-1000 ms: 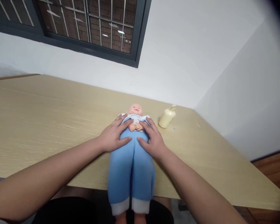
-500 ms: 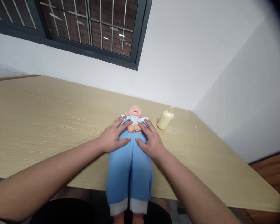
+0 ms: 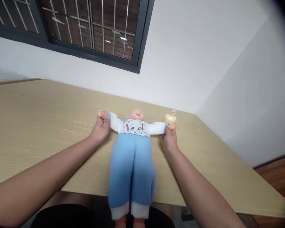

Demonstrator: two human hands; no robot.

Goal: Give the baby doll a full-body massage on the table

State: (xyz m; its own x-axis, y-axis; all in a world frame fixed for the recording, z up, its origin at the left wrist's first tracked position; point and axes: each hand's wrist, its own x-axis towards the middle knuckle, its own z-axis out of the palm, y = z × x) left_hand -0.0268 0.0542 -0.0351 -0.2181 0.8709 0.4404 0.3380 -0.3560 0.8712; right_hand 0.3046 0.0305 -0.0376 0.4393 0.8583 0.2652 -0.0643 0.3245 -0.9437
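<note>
A baby doll (image 3: 132, 158) lies on its back on the table, dressed in blue trousers and a white top with an elephant face on the chest. Its head points to the wall, and its lower legs hang past the table's near edge. My left hand (image 3: 101, 128) is closed around the doll's arm at the left, near its wrist. On the other side my right hand (image 3: 170, 138) grips the doll's other arm by the wrist. Both doll arms are stretched out sideways. A cream pump bottle (image 3: 170, 117) stands just behind my right hand, its lower part hidden.
The light wooden table (image 3: 49, 133) reaches back to a white wall. A dark-framed window (image 3: 90, 28) with metal bars is above it. A thin pale strand (image 3: 199, 129) lies right of the bottle. My legs are under the near edge.
My hands have moved apart from the doll's middle, drawing its arms from across the belly out to both sides. The elephant print is now uncovered.
</note>
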